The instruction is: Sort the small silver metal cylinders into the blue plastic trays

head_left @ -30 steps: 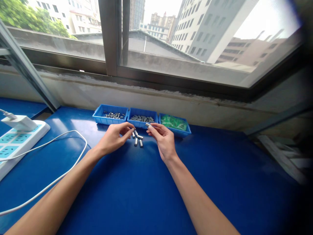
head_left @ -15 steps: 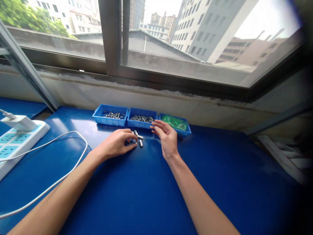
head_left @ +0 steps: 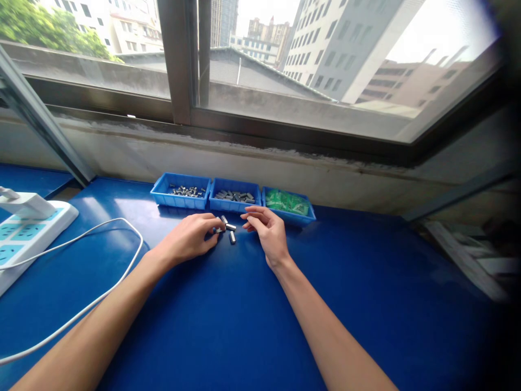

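Note:
On the blue table lie several small metal standoffs, grouped between my two hands. My left hand rests at the left side of this group, thumb and fingers closed on one metal standoff, which is partly hidden by the fingertips. To the right, my right hand hovers in front of the bins, its fingers curved and apart from the thumb, with nothing visible in it. Behind the hands, the middle blue bin holds more of the grey standoffs.
The left blue bin contains small screws, and the right blue bin holds green pieces in clear wrapping. A white power strip with a plugged-in charger and a looping white cable occupies the left. A window stands behind.
My right hand has moved left and slightly down, from beside the right bin toward the loose standoffs. My left hand stays near the group, its fingertips drawn back a little. The view has shifted slightly.

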Tool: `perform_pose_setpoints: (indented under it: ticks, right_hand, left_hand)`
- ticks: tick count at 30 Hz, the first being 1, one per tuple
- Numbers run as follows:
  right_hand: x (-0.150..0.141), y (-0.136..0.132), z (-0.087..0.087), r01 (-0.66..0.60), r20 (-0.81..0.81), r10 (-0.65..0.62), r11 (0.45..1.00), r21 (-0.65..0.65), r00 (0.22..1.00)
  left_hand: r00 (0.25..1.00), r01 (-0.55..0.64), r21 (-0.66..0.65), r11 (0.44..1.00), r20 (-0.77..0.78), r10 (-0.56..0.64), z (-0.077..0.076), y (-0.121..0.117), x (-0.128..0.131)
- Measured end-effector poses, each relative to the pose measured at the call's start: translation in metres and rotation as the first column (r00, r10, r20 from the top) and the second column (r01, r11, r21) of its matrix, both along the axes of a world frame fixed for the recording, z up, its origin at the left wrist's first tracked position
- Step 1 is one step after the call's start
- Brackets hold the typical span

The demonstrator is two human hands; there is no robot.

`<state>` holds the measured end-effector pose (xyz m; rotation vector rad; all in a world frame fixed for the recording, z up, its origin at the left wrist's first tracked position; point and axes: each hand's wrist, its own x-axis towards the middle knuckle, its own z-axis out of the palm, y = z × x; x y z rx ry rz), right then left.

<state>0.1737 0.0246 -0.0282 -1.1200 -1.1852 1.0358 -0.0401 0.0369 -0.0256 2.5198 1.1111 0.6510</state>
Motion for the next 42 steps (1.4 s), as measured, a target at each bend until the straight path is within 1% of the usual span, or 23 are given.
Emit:
perform_pose_setpoints:
  ticks: [2,4,6,8,9,11,13,15,17,18,20,24,29,32,34,36,37,39,40,42]
  right_hand:
    - [0.0,0.0,0.0,0.003,0.001,-0.003,1.0,-0.007,1.0]
    - [0.001,0.0,0.0,0.001,0.002,-0.001,1.0,-0.013,1.0]
    - [0.001,0.0,-0.001,-0.01,0.006,0.01,1.0,-0.02,1.0]
    - [0.001,0.0,-0.001,-0.035,0.013,0.035,0.999,-0.025,0.999]
    - [0.0,-0.001,-0.001,-0.051,0.018,0.051,0.998,-0.027,0.999]
    - [-0.001,-0.002,0.0,-0.086,0.03,0.086,0.996,-0.028,0.996]
    - [-0.003,-0.004,0.002,-0.128,0.035,0.129,0.991,-0.027,0.991]
    - [-0.005,-0.006,0.004,-0.183,0.029,0.184,0.983,-0.028,0.983]
    - [-0.006,-0.008,0.005,-0.241,0.006,0.241,0.97,-0.036,0.97]
    - [-0.007,-0.009,0.006,-0.267,-0.008,0.267,0.963,-0.043,0.964]
    - [-0.007,-0.01,0.007,-0.31,-0.04,0.308,0.949,-0.056,0.95]
    - [-0.008,-0.012,0.008,-0.367,-0.131,0.355,0.927,-0.075,0.926]
    - [-0.009,-0.012,0.008,-0.392,-0.225,0.361,0.913,-0.114,0.905]
    - [-0.01,-0.011,0.005,-0.397,-0.245,0.358,0.908,-0.135,0.901]
    - [-0.01,-0.009,0.004,-0.371,-0.248,0.333,0.92,-0.125,0.91]
    - [-0.008,-0.008,0.005,-0.31,-0.243,0.281,0.946,-0.091,0.928]
    - [-0.007,-0.007,0.005,-0.277,-0.236,0.254,0.958,-0.071,0.938]
    - [-0.004,-0.006,0.006,-0.224,-0.21,0.211,0.974,-0.04,0.955]
    - [-0.003,-0.005,0.007,-0.203,-0.189,0.194,0.979,-0.033,0.963]
    - [-0.001,-0.002,0.006,-0.162,-0.136,0.156,0.986,-0.029,0.978]
  left_hand:
    - [0.999,-0.013,-0.012,1.0,0.031,0.013,0.001,0.0,0.0]
    - [0.993,-0.019,-0.05,0.999,0.115,0.024,0.002,0.0,0.001]
    - [0.968,-0.011,-0.134,0.991,0.245,0.044,0.003,0.001,0.001]
    - [0.917,0.016,-0.267,0.964,0.388,0.092,0.005,0.002,0.002]
    - [0.886,0.042,-0.348,0.937,0.447,0.126,0.007,0.002,0.001]
    - [0.824,0.104,-0.496,0.862,0.529,0.205,0.011,0.002,0.001]
    - [0.766,0.179,-0.596,0.783,0.584,0.269,0.015,0.001,0.0]
    - [0.707,0.26,-0.645,0.718,0.634,0.314,0.019,-0.001,0.0]
    - [0.66,0.322,-0.669,0.67,0.666,0.347,0.021,-0.003,0.0]
    - [0.648,0.335,-0.676,0.656,0.671,0.361,0.021,-0.003,0.001]
    - [0.641,0.336,-0.684,0.647,0.669,0.375,0.022,-0.003,0.002]
    - [0.667,0.309,-0.676,0.668,0.656,0.355,0.021,-0.002,0.003]
    - [0.744,0.206,-0.642,0.738,0.593,0.309,0.023,-0.002,0.006]
    - [0.766,0.165,-0.622,0.766,0.569,0.297,0.021,-0.002,0.007]
    - [0.779,0.123,-0.594,0.795,0.554,0.294,0.018,-0.001,0.007]
    - [0.805,0.041,-0.532,0.846,0.519,0.287,0.015,-0.001,0.008]
    - [0.828,-0.003,-0.478,0.878,0.492,0.271,0.014,-0.002,0.009]
    - [0.891,-0.049,-0.337,0.94,0.41,0.193,0.012,-0.004,0.011]
    - [0.924,-0.036,-0.264,0.964,0.359,0.132,0.011,-0.005,0.013]
    - [0.969,0.043,-0.151,0.988,0.247,-0.005,0.008,-0.009,0.016]
